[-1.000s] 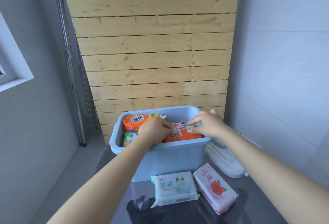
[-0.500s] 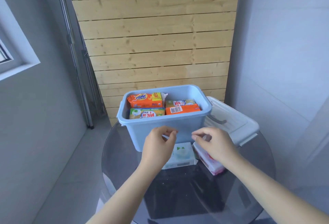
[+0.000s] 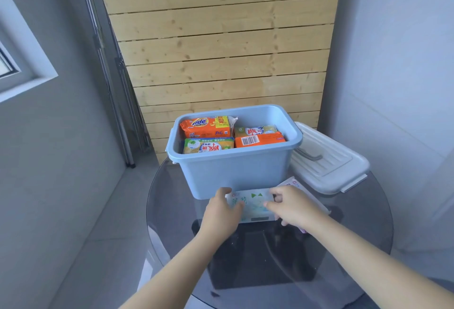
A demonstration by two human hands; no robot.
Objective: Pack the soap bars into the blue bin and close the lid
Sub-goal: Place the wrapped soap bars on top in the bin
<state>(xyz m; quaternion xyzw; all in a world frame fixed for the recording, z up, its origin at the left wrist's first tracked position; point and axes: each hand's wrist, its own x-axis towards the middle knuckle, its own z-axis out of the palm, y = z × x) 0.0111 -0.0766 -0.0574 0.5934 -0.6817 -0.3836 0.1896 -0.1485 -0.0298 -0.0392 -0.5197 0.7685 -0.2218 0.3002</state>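
Observation:
The blue bin (image 3: 233,173) stands open on the round glass table (image 3: 356,222). Several wrapped soap bars lie inside it: an orange Tide pack (image 3: 206,125), a green-yellow pack (image 3: 208,146), and an orange pack with a barcode (image 3: 260,139). In front of the bin a white-and-green soap pack (image 3: 255,204) lies on the glass. My left hand (image 3: 221,208) grips its left end and my right hand (image 3: 290,206) pinches its right end. A white-and-pink soap pack (image 3: 293,182) lies partly hidden behind my right hand. The white lid (image 3: 326,161) rests to the right of the bin.
A wooden slat wall (image 3: 221,50) rises behind the table, close to the bin. A grey wall with a window frame (image 3: 22,75) is at the left, and a white wall is at the right. The table's dark base (image 3: 258,259) shows through the glass.
Both hands left the bin, came down in front of it and took hold of the white-and-green pack. The view has pulled back and higher.

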